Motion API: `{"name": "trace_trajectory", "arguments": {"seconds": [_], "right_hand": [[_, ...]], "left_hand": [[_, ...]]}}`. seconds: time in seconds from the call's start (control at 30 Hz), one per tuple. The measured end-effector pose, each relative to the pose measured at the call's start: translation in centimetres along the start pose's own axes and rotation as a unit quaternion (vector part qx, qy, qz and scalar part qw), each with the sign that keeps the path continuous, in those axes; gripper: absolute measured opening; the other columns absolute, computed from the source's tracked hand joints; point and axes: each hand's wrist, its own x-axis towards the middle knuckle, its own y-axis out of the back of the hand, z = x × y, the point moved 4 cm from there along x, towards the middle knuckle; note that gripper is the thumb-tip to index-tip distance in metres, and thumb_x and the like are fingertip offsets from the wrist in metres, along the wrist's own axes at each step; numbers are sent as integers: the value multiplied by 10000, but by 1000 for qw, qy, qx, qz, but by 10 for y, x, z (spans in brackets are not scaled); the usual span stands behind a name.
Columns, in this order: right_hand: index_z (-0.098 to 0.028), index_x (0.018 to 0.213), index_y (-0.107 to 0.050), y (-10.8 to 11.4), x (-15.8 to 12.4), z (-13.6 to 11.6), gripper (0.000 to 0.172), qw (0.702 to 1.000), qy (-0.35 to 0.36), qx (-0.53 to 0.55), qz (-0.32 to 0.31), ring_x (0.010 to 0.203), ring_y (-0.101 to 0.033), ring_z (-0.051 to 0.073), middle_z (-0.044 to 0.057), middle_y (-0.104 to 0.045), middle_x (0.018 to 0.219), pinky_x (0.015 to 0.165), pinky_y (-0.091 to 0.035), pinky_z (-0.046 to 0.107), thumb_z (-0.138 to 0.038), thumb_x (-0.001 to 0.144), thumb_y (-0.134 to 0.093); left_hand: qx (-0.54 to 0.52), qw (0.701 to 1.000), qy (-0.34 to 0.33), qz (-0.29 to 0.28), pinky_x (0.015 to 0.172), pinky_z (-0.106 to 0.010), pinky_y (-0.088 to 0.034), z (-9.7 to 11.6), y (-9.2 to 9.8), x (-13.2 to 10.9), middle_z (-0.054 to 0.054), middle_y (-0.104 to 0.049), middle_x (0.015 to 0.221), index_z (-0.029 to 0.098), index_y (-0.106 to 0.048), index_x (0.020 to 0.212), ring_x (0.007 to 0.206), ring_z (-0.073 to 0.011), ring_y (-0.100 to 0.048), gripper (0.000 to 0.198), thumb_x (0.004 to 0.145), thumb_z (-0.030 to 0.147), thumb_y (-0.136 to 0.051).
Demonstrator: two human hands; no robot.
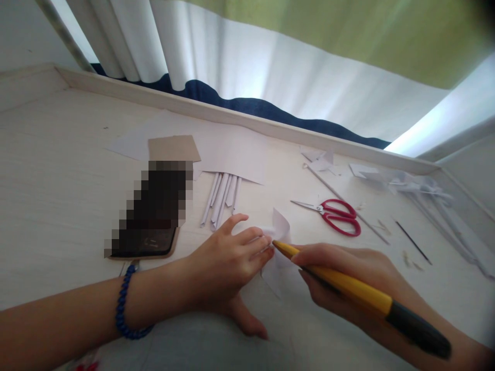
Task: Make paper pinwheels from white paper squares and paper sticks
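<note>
Nearest the camera is a yellow pen-like tool (351, 287), held firmly by the right grip (359, 262), whose fingers are closed around its barrel. Its tip ends just beside the fingertips of the left grip (235, 257) — a loose grip, fingers spread and thumb well apart, resting on folded white paper (281, 224) that lies between the two grips on the surface (73, 206). I judge the step in hand to be working the tip at the paper; the next move seems to call for steady pressure from the left grip and small, controlled movement from the right. Beyond the right grip lie red-handled scissors (324, 208); well past them, a clear wrapper (421, 186) may be a container, though it is too blurred to say what it holds.
</note>
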Motion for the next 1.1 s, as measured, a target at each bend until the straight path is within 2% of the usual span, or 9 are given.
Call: {"name": "trace_trajectory", "arguments": {"seconds": [0.07,0.17,0.23,0.3,0.47,0.7,0.87,1.03,1.1], "right_hand": [[-262,861,-538,4,6,7,172,998,-40,48,-1,476,-549,68,-73,-578,609,443,-437,136,-177,722,-593],[-253,858,-515,7,11,16,118,986,-115,111,49,652,-606,96,-42,-608,736,555,-485,143,-250,761,-582],[-247,850,-501,5,9,17,102,979,-142,120,82,684,-616,104,-35,-617,750,585,-491,148,-256,773,-568],[-250,851,-493,2,6,14,112,982,-130,102,92,594,-607,94,-48,-614,682,528,-480,143,-243,767,-568],[-248,817,-516,-4,-1,3,143,996,-37,-3,78,370,-504,53,-95,-563,519,393,-407,131,-161,716,-567],[-256,862,-526,-2,-1,10,151,994,-64,21,82,444,-565,69,-89,-605,554,428,-426,131,-208,733,-587],[-243,819,-523,-3,2,2,176,996,-21,-9,81,396,-518,43,-94,-575,544,410,-401,118,-122,698,-567],[-249,853,-515,-1,11,13,100,990,-78,101,56,626,-612,92,-53,-628,690,544,-474,141,-228,766,-562],[-254,868,-519,-1,9,15,107,987,-93,117,66,646,-617,103,-46,-638,722,563,-485,156,-235,772,-561]], "left_hand": [[1,1000,2,-5,1005,-452,-102,0,0,0,-132,-571,1146,102,-520,1108,1025,-271,-503,851,620,774,-331],[-1,1000,5,-9,1004,-449,-103,0,1,-1,-134,-567,1154,102,-521,1111,1033,-266,-502,845,629,768,-326],[0,1000,4,-5,1005,-448,-106,0,1,-1,-139,-560,1165,99,-525,1107,1043,-265,-497,843,631,766,-325],[0,1000,4,-4,1005,-449,-108,0,0,-1,-139,-557,1168,101,-523,1108,1046,-266,-495,845,625,767,-333],[2,1000,3,-8,1002,-447,-112,0,-1,0,-125,-562,1164,103,-513,1116,1045,-266,-495,838,629,761,-338],[7,1000,5,-13,1001,-451,-116,0,0,0,-137,-553,1175,103,-511,1122,1049,-270,-493,846,618,764,-350],[8,1000,3,-21,998,-442,-126,1,0,1,-122,-573,1147,93,-518,1104,1035,-259,-500,827,640,752,-333],[16,1000,0,-23,996,-450,-114,0,1,0,-136,-553,1177,96,-514,1119,1054,-260,-491,839,637,756,-327],[17,1000,2,-23,996,-452,-114,0,0,0,-139,-549,1181,94,-510,1125,1060,-260,-487,849,632,760,-327]]}}
